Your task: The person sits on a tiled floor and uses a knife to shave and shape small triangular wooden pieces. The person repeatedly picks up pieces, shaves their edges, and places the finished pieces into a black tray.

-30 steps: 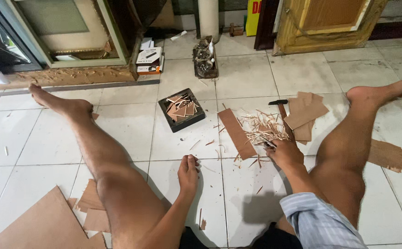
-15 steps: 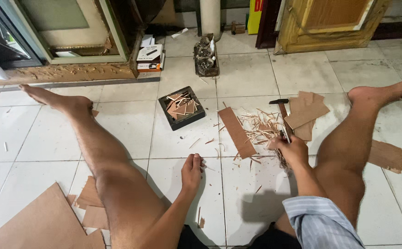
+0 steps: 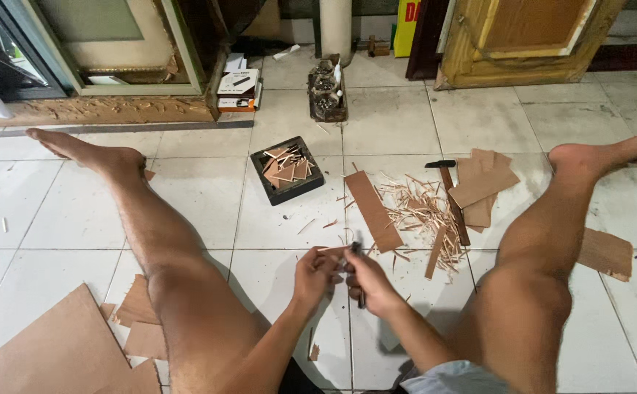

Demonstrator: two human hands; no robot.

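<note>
Both hands just came together in front of me over the white tiled floor (image 3: 187,219). My left hand (image 3: 315,273) pinches a thin brown wood sliver (image 3: 333,250), and my right hand (image 3: 366,281) has its grip clamped on a small dark blade tool (image 3: 358,273), so it looks like trimming is underway.

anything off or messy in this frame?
Yes: thin wood slivers lie scattered loose over the tiled floor beside a brown strip and a hammer. The black tray sits skewed to the tile lines. Nothing looks broken otherwise.
</note>
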